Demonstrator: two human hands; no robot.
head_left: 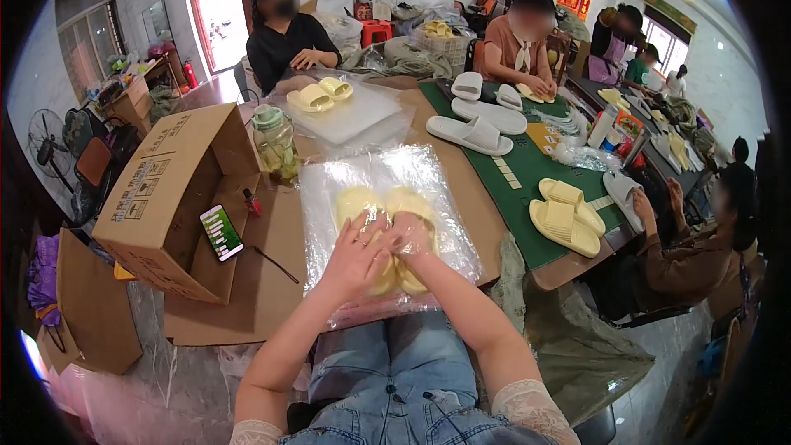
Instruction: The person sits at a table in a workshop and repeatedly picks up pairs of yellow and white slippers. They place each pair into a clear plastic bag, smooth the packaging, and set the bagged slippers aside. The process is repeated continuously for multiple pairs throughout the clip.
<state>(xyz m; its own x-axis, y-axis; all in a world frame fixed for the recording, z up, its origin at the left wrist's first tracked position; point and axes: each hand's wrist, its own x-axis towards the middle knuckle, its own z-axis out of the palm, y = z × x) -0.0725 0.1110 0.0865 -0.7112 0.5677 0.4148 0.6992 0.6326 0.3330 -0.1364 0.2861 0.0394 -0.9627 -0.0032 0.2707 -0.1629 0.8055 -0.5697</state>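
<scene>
A pair of pale yellow slippers (353, 199) lies side by side under clear, shiny plastic, which looks like a bag (457, 247), on the cardboard-covered table in front of me. My left hand (358, 254) rests on the left slipper with its fingers spread and stretched out. My right hand (412, 235) is at the right slipper, close beside the left hand, its thumb side toward it. Glare and the plastic hide its fingertips, and I cannot tell whether it is under or on top of the plastic.
Left stand an open cardboard box (152, 198), a phone (221, 232), a small red bottle (251, 203) and a glass jar (276, 148). Beyond lie a stack of clear bags (362, 119) and yellow slippers (321, 95). More slippers (568, 218) lie on a green mat (527, 239); co-workers sit around.
</scene>
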